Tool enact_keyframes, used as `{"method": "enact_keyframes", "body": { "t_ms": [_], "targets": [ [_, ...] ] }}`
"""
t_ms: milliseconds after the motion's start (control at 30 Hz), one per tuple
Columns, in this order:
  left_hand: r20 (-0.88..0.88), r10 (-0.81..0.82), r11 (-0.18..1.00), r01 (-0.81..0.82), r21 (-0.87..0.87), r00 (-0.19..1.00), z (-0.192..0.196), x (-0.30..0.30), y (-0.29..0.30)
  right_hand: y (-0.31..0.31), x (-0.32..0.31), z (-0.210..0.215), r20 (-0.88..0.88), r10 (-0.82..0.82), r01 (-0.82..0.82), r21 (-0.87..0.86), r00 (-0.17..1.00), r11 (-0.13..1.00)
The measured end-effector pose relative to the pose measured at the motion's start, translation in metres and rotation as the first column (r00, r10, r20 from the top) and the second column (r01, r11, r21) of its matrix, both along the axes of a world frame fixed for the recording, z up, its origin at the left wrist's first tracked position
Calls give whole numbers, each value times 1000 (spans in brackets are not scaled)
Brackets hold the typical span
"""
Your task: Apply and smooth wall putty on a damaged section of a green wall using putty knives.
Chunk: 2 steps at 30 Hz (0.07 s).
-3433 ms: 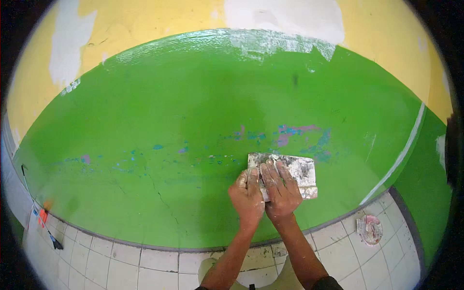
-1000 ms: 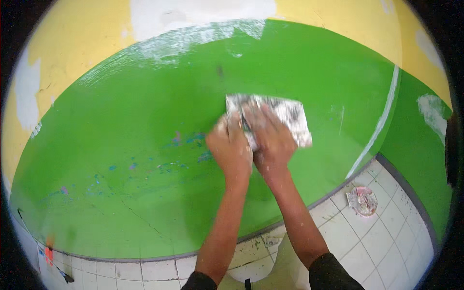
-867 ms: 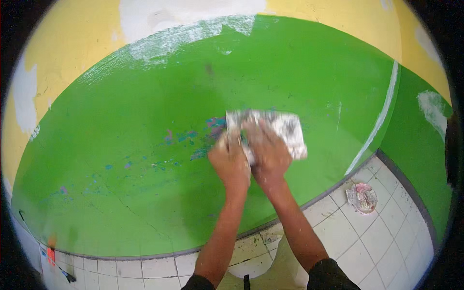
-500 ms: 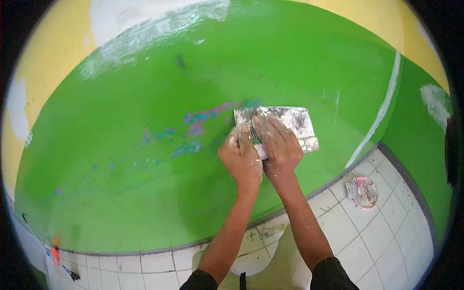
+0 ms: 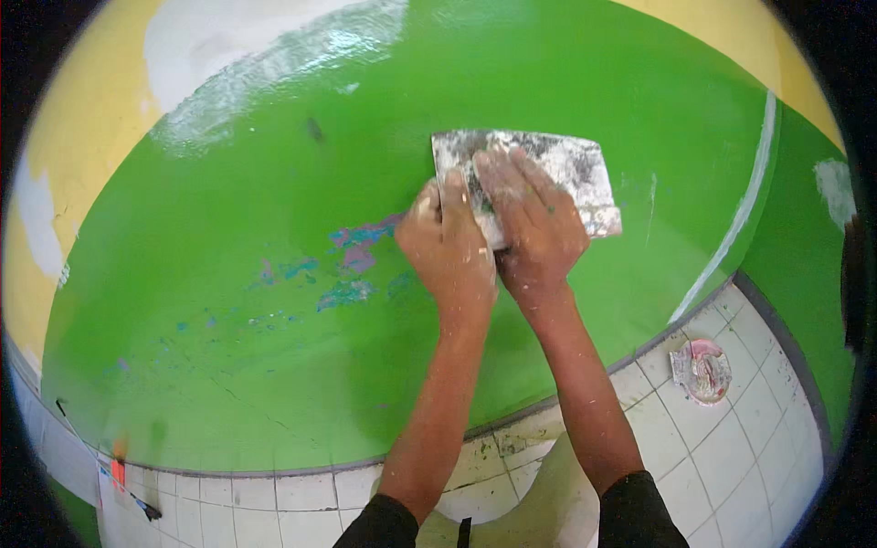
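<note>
A wide metal scraper blade, smeared with white and grey filler, lies flat against a green painted wall. My left hand grips the scraper's handle side, and my right hand presses with fingers spread on the blade. Both hands are dusted white. Just left of my hands, patches of blue and pink old paint show through the green.
Above the green band the wall is yellow with white bare patches. Below lies a white tiled floor. A small round container with pinkish residue sits on the tiles at right. A white line runs down the wall.
My hands and the scraper slid down and to the right over the last second, then moved up again on the wall. The view has shifted closer.
</note>
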<state>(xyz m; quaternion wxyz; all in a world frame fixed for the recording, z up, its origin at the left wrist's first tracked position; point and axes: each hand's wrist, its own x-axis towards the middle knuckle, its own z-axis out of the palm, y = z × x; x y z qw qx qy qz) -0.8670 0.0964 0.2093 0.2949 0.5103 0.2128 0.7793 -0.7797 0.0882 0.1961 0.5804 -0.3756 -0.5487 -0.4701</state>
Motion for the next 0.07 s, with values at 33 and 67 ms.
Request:
{"method": "enact_keyframes", "body": {
  "t_ms": [33, 67],
  "targets": [
    [-32, 23, 998, -25, -62, 999, 1, 2, 3, 5, 2, 0, -6, 9, -10, -28, 1000, 1000],
    [-62, 50, 991, -57, -121, 997, -1, 1, -2, 4, 1, -5, -10, 23, -24, -53, 1000, 998]
  ]
}}
